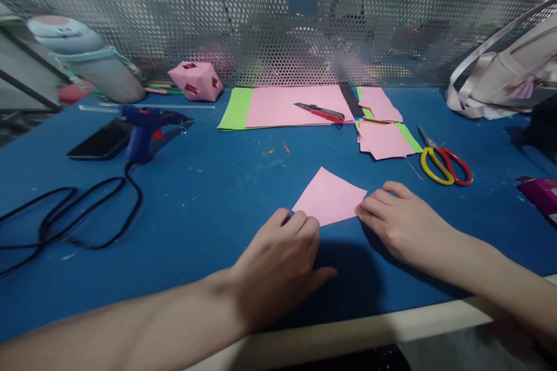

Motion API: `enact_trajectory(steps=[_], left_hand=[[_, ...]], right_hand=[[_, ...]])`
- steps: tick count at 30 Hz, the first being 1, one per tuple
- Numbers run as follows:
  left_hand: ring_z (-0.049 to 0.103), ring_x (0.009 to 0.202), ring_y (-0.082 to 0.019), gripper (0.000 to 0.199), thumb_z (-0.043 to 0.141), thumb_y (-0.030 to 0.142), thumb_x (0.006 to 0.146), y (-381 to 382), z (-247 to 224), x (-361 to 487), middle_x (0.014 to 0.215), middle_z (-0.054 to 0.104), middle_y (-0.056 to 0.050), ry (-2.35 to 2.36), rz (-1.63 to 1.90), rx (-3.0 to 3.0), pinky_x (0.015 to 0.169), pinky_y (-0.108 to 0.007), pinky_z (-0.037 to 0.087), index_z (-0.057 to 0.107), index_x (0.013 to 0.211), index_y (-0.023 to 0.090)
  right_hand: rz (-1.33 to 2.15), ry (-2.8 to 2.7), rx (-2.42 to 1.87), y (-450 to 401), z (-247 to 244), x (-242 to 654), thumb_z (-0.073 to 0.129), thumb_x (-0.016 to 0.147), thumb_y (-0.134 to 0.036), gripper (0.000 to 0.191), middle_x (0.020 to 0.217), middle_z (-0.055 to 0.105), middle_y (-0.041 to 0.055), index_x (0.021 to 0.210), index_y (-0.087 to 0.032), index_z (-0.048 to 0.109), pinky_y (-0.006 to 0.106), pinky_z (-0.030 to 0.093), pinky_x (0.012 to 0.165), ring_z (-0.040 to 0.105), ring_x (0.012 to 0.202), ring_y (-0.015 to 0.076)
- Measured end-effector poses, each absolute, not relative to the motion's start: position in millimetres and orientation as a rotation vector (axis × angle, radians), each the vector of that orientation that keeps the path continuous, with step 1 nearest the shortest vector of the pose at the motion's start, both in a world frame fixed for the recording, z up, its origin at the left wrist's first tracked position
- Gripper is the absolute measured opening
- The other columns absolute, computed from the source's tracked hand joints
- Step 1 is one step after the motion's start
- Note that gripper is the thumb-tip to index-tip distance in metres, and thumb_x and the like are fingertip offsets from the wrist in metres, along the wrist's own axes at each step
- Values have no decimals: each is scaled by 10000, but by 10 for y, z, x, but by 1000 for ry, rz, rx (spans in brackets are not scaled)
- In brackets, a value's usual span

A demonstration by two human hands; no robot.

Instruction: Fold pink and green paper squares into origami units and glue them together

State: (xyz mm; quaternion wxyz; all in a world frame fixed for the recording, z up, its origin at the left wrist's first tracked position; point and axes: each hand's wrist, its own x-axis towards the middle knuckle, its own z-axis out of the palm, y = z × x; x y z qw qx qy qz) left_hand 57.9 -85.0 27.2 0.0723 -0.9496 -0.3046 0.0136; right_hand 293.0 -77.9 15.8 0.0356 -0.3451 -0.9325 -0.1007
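Observation:
A square of pink paper [331, 197] lies at an angle on the blue tabletop between my hands. My left hand [282, 266] is at its lower left edge, with fingers curled in against the paper and the thumb stuck out to the right. The fingertips are hidden behind the knuckles. At the paper's right corner, my right hand [389, 214] has its fingertips pinched together on the edge.
A pink-and-green paper stack [282, 104] at the back carries a red utility knife [322, 112]. Nearby are smaller paper pieces [385, 140], scissors [444, 163], a pink paper polyhedron [198, 81], a blue glue gun [145, 130] with looping cord, a phone [100, 140], a bottle [91, 61] and a bag [505, 75].

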Motion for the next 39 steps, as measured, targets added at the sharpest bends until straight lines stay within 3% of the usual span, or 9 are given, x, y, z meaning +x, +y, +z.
enact_trajectory(steps=[6,11,16,21,24,29,34,39], left_hand=[[521,818,-202,199,409,211,894,-496,277,387,920,561,-98,-1056,-186,-2924,723,-338,408,593,889,134],[511,830,-170,248,368,68,856,-287,201,290,941,540,-71,-1028,-317,-3117,735,-293,423,567,972,157],[507,877,-163,260,350,91,897,-241,120,296,977,529,-81,-967,-386,-3218,761,-286,439,573,1019,147],[520,942,-152,248,367,112,915,-253,117,331,1015,548,-82,-1016,-583,-3279,827,-282,449,562,1065,142],[538,933,-143,236,391,90,890,-263,156,353,987,575,-72,-1081,-720,-3287,833,-279,456,575,1029,142],[569,886,-126,280,391,9,816,-223,183,340,939,604,-49,-1208,-887,-3252,813,-273,474,595,952,144],[570,901,-131,321,382,-18,768,-172,147,312,933,613,-45,-1241,-909,-3216,834,-289,478,607,934,140],[572,948,-144,317,396,11,771,-122,97,291,1000,614,-49,-1279,-1006,-3220,859,-303,485,609,960,151]], right_hand=[[-246,-2710,-1204,-765,245,2922,425,888,-125,243,896,635,96,961,-150,656,377,332,751,527,817,210],[-10,-2681,-1036,-781,202,2786,408,907,-143,271,1032,630,107,1085,-152,613,337,370,730,534,904,197],[23,-2709,-1034,-761,107,2710,436,931,-285,267,993,641,103,1098,-154,598,330,378,743,543,923,201],[-197,-2735,-1125,-734,105,2620,476,898,-449,347,863,652,92,994,-149,621,353,318,693,542,826,222],[-436,-2737,-1098,-714,96,2506,445,916,-405,333,737,632,88,861,-134,632,368,286,663,527,730,220],[-656,-2793,-946,-667,67,2416,416,891,-111,249,735,639,90,778,-131,638,365,268,651,507,675,195],[-471,-2748,-1042,-670,55,2390,436,918,-437,393,723,646,87,808,-128,652,357,285,666,549,710,211],[-640,-2694,-1031,-657,29,2279,431,926,-297,290,626,610,64,767,-124,600,336,239,588,548,580,183]])
